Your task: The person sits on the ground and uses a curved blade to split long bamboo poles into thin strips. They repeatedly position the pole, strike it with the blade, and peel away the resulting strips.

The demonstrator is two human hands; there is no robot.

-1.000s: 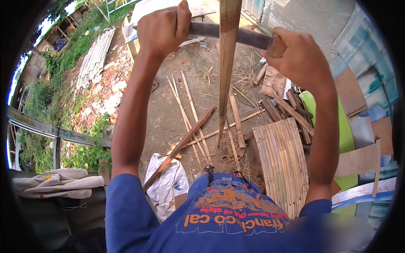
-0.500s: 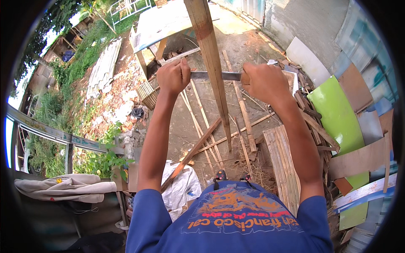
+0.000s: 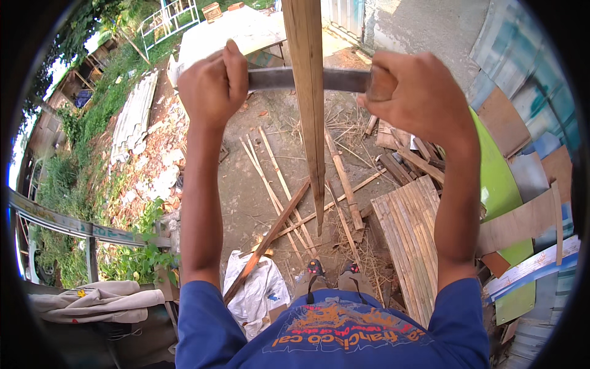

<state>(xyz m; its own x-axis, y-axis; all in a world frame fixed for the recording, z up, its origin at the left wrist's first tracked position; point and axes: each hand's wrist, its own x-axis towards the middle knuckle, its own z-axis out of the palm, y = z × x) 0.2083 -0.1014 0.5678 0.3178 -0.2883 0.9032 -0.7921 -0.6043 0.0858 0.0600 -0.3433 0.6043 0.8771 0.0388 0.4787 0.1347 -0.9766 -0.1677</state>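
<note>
My left hand (image 3: 213, 85) and my right hand (image 3: 424, 98) are both closed on a long knife (image 3: 347, 80) with a dark, flat blade. The brown wooden handle sits in my right fist, while my left fist grips the opposite end, whose tip is hidden by the fingers. Between my hands, a squared wooden post (image 3: 309, 104) runs from the top of the view down toward the ground. It covers the middle of the blade, which passes across its far side. Whether blade and wood touch, I cannot tell.
Loose wooden strips (image 3: 279, 184) and a reddish-brown board (image 3: 267, 240) lie on the ground, the board over a white sack (image 3: 264, 286). Bamboo slats (image 3: 402, 227) and scrap wood are to the right, by green panels (image 3: 496, 172). A white-topped table (image 3: 236, 34) stands ahead.
Both hands have moved up in the picture with the knife and look larger. The blade now crosses the post higher up. My view of the yard has shifted slightly.
</note>
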